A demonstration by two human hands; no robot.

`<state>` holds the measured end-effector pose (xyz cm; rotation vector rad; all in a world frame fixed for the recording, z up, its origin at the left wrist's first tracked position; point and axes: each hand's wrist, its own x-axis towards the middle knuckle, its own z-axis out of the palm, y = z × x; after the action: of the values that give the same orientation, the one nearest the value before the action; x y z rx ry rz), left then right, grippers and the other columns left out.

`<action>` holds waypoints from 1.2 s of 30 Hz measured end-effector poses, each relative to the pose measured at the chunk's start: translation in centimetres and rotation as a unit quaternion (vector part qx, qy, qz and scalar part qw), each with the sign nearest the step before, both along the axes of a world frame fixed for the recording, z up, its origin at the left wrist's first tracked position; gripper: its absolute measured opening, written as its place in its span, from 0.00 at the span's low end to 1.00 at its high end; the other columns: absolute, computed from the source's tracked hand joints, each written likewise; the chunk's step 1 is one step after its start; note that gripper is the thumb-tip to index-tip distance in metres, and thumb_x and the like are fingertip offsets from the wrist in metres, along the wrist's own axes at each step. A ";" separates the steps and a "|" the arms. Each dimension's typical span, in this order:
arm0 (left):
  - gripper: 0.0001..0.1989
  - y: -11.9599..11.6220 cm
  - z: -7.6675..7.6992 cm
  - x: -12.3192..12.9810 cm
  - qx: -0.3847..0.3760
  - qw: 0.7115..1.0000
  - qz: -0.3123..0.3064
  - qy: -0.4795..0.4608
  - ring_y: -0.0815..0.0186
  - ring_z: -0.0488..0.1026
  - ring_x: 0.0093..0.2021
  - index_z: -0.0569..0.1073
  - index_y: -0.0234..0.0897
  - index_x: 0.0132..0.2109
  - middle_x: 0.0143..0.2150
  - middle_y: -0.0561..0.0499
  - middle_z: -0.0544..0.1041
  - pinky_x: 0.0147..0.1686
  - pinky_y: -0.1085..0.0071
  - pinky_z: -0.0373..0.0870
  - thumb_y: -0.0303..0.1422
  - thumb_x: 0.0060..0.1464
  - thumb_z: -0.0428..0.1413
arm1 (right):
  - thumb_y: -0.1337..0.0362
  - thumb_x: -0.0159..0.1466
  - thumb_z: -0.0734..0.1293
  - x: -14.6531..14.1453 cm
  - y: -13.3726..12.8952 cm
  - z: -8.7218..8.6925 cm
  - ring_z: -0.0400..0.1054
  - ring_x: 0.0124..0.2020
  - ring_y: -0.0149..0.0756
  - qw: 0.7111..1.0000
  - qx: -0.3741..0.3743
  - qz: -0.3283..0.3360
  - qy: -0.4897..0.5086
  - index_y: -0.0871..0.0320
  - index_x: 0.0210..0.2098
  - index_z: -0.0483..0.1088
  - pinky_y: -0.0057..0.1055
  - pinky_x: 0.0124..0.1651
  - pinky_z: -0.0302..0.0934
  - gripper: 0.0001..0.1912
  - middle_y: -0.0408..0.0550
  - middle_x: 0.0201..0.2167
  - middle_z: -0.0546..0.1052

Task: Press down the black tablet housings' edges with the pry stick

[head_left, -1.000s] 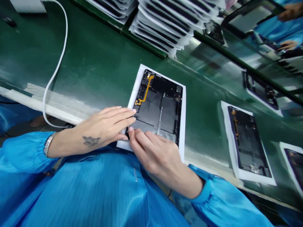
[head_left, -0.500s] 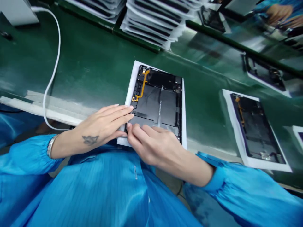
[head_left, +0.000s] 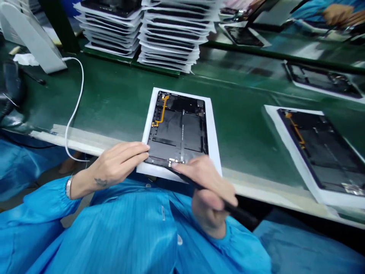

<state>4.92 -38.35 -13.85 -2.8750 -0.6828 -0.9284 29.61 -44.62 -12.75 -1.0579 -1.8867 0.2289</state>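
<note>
An opened tablet (head_left: pixel 173 133) with black insides and an orange flex cable (head_left: pixel 161 114) lies on a white foam sheet (head_left: pixel 215 152) in front of me. My left hand (head_left: pixel 119 161) rests its outstretched fingertips on the tablet's lower left edge; it holds nothing. In my right hand (head_left: pixel 209 190) is a long, slim black tool (head_left: pixel 241 216), gripped and blurred by motion. Its thin end reaches the near edge of the tablet, beside a small silvery connector part (head_left: pixel 173 161). The tool's exact kind cannot be made out.
Another opened tablet (head_left: pixel 322 152) on foam lies to the right. Tall stacks of sheeted tablets (head_left: pixel 171 38) stand at the back. A white device stand (head_left: pixel 37 42) with a white cable (head_left: pixel 81 83) is on the left. Across the bench, a co-worker's hands (head_left: pixel 339 15) show.
My right hand has drawn back from the tablet's lower left corner and now shows a black tool. My left fingers stay at the left edge. The view has shifted.
</note>
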 end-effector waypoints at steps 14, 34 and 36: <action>0.16 -0.2 -0.6 0.3 -0.019 1.000 0.010 0.012 0.56 0.75 0.60 0.72 0.30 0.58 0.58 0.39 0.78 0.55 0.59 0.77 0.20 0.66 0.49 | 0.77 0.63 0.68 -0.2 -0.8 -3.4 0.70 0.37 0.40 0.988 0.108 -0.065 -0.091 0.58 0.57 0.72 0.40 0.41 0.68 0.23 0.49 0.34 0.79; 0.16 -0.4 1.5 2.3 -0.017 0.988 0.032 0.148 0.54 0.70 0.52 0.72 0.38 0.58 0.53 0.40 0.74 0.45 0.60 0.76 0.27 0.68 0.48 | 0.71 0.70 0.65 -1.7 2.9 0.7 0.73 0.35 0.34 0.988 -0.135 0.049 0.063 0.56 0.38 0.75 0.35 0.40 0.68 0.07 0.45 0.34 0.80; 0.14 -0.4 1.6 2.4 -0.012 0.988 0.030 0.152 0.53 0.71 0.52 0.73 0.36 0.56 0.53 0.39 0.75 0.44 0.60 0.76 0.27 0.68 0.49 | 0.71 0.70 0.65 -1.7 3.0 0.9 0.72 0.35 0.35 0.989 -0.128 0.063 0.047 0.56 0.38 0.75 0.36 0.40 0.68 0.07 0.45 0.33 0.80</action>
<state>7.30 -38.74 -12.20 -2.9050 -0.7478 -0.4602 27.94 -41.65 -11.82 -1.0781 -1.8745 0.5978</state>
